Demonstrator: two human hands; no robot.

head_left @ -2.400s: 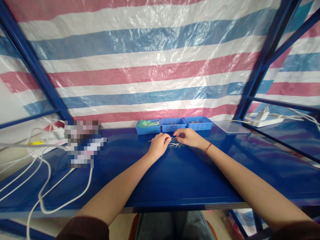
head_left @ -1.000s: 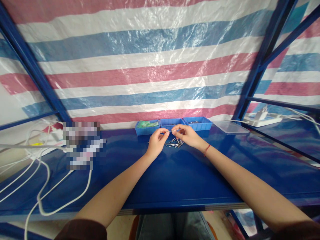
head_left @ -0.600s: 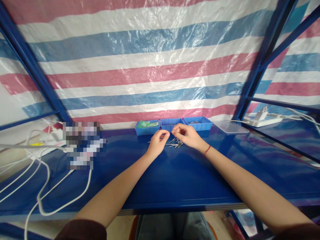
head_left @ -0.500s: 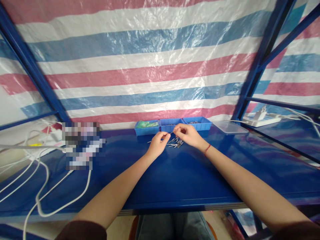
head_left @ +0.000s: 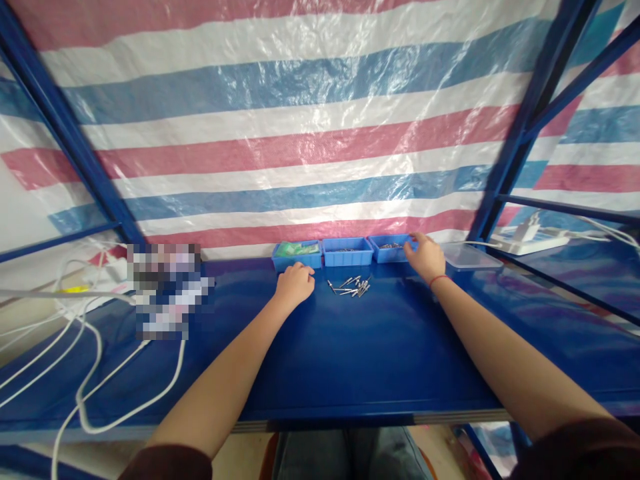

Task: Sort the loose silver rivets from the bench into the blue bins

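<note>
My left hand (head_left: 296, 283) rests on the blue table just in front of the left blue bin (head_left: 297, 264), fingers loosely bent and apart, with nothing visible in it. Inside that bin are green packets (head_left: 295, 249). My right hand (head_left: 427, 257) is at the right end of the right blue bin (head_left: 395, 255), thumb and fingers spread, and no held thing shows. This bin contains small metal parts (head_left: 390, 246). Between my hands lies a loose pile of slim silver metal pins (head_left: 356, 288). Behind the pile stands the middle blue bin (head_left: 349, 257), with small metal bits inside.
A clear plastic lid (head_left: 475, 257) lies right of the bins, near a white power strip (head_left: 531, 240). White cables (head_left: 95, 373) and a blurred-out object (head_left: 170, 293) occupy the left side. Blue frame posts flank a striped tarp (head_left: 310, 133) at the back.
My hands were together over the pile, pinching something thin. They have parted: the left moved left onto the table, the right moved right to the right bin. The pile is now uncovered.
</note>
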